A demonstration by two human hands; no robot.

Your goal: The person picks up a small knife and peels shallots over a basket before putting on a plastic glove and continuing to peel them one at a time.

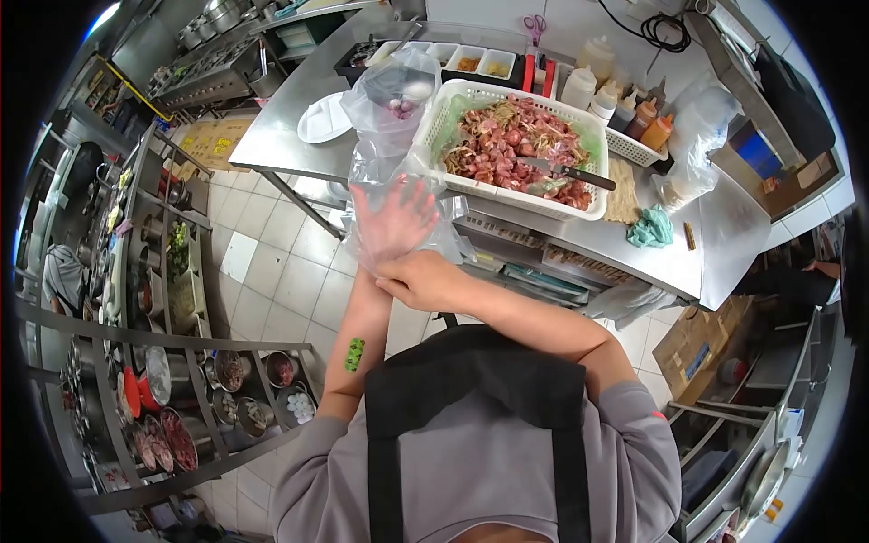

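Note:
My left hand [391,220] is raised with fingers spread inside a thin clear plastic glove [376,249]. My right hand [424,279] crosses over and pinches the glove's cuff at my left wrist. A green sticker [354,354] sits on my left forearm. Just beyond the hands, a white plastic basket [434,127] holds raw red meat pieces on skewers [507,140], and a knife [568,172] lies across them. A clear plastic bag [394,95] stands at the basket's left end.
The basket rests on a steel counter [715,226] with sauce bottles [634,113], condiment tubs [471,61], a white plate [324,119] and a teal cloth [650,228]. A metal rack of bowls and pans [154,362] runs along the left. Tiled floor [281,262] lies between.

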